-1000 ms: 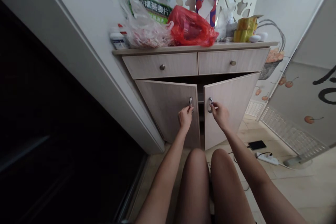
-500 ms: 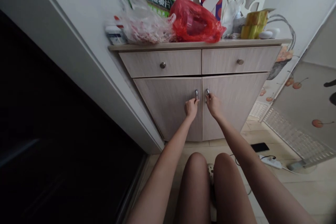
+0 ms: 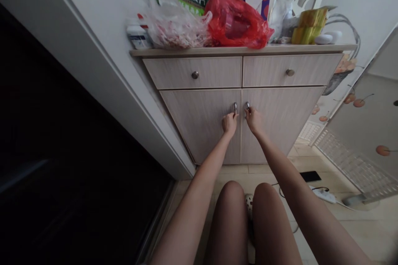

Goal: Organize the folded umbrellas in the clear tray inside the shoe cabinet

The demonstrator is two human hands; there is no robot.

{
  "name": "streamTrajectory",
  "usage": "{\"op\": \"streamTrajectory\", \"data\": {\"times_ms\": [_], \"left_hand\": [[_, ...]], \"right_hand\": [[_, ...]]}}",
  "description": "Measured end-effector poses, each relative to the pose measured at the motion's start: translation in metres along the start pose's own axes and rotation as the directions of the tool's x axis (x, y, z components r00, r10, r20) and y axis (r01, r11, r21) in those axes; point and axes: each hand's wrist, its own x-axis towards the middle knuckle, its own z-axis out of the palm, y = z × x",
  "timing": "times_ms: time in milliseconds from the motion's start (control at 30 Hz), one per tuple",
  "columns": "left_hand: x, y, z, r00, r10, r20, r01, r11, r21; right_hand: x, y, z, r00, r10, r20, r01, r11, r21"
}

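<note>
A pale wood-grain cabinet has two lower doors, and both sit flush in the front. My left hand [image 3: 229, 123] is closed in a pinch on the lower end of the left door handle [image 3: 235, 106], a small metal pull on the left door [image 3: 199, 120]. On the right door [image 3: 282, 120], my right hand [image 3: 253, 120] is closed around the bottom of the right door handle [image 3: 247, 105]. Only the upper parts of both handles show above my fingers. Above the doors are the left drawer [image 3: 217, 72] and right drawer [image 3: 267, 70], both closed, with round knobs.
On the cabinet top [image 3: 199, 52] lie a red plastic bag [image 3: 239, 20], a clear bag [image 3: 177, 29], a white bottle [image 3: 138, 37] and yellow tape rolls [image 3: 307, 27]. A phone [image 3: 310, 176] and a power strip [image 3: 325, 194] with cables lie on the floor, right.
The dark gap along the top of the two doors has closed as they moved inward. Both hands have stayed on the handles. The view has shifted slightly.
</note>
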Motion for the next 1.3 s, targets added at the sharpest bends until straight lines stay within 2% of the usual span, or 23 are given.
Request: {"op": "streamTrajectory", "data": {"times_ms": [300, 433, 533, 667, 767, 867, 900, 967, 1067, 1200, 1300], "left_hand": [[0.004, -0.001, 0.008, 0.999, 0.034, -0.035, -0.035, 0.999, -0.006], [0.009, 0.003, 0.006, 1.0, -0.01, 0.009, 0.01, 0.999, -0.05], [0.016, 0.007, -0.001, 0.998, -0.028, 0.064, 0.033, 0.996, -0.078], [0.014, 0.008, -0.014, 0.996, -0.018, 0.091, 0.032, 0.988, -0.149], [-0.006, 0.004, -0.024, 0.997, -0.055, 0.053, 0.067, 0.967, -0.248], [-0.036, -0.002, -0.034, 0.982, -0.184, 0.05, 0.184, 0.844, -0.503], [-0.044, -0.003, -0.039, 0.975, -0.211, 0.076, 0.215, 0.783, -0.583], [-0.057, -0.001, -0.051, 0.969, -0.189, 0.16, 0.248, 0.693, -0.677], [-0.058, 0.011, -0.072, 0.952, -0.1, 0.29, 0.285, 0.639, -0.714], [-0.038, 0.027, -0.09, 0.944, -0.102, 0.313, 0.298, 0.67, -0.68], [-0.023, 0.031, -0.088, 0.937, -0.151, 0.317, 0.323, 0.72, -0.614]], "right_hand": [[0.002, 0.003, 0.007, 0.999, 0.0, -0.035, -0.001, 1.0, -0.021], [0.001, 0.0, 0.004, 1.0, 0.023, -0.015, -0.023, 1.0, -0.021], [0.004, 0.001, -0.001, 1.0, 0.022, 0.001, -0.022, 0.998, 0.059], [0.006, 0.012, -0.014, 1.0, 0.029, -0.001, -0.028, 0.965, 0.262], [-0.008, 0.021, -0.028, 0.99, 0.136, 0.043, -0.14, 0.871, 0.472], [-0.033, 0.025, -0.044, 0.963, 0.213, 0.165, -0.269, 0.728, 0.631], [-0.041, 0.024, -0.051, 0.955, 0.21, 0.209, -0.296, 0.672, 0.679], [-0.054, 0.017, -0.064, 0.95, 0.164, 0.265, -0.311, 0.549, 0.776], [-0.058, 0.002, -0.084, 0.963, 0.1, 0.25, -0.268, 0.434, 0.86], [-0.04, -0.012, -0.099, 0.962, 0.135, 0.239, -0.274, 0.47, 0.839], [-0.022, -0.009, -0.098, 0.967, 0.142, 0.211, -0.254, 0.598, 0.761]]}}
